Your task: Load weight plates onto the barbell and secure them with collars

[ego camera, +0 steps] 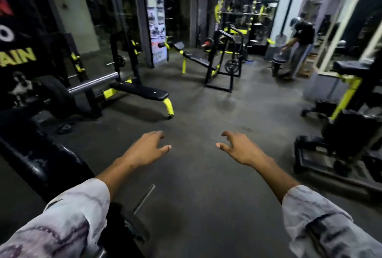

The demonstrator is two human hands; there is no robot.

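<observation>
Basically between steps: left hand (144, 148) and right hand (239, 148) out front, fingers loosely spread, holding nothing. Bar (93, 83) racked far left, one plate (54, 94) already on. Next up, probably fetching another plate (232, 66) off the far rack.

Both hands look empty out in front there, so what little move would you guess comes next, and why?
Probably a turn toward the barbell at the left. The left hand and right hand hold nothing, fingers loosely spread over bare floor. The bar already carries a dark plate, with bare sleeve left. A small plate lies on the floor below it.
</observation>
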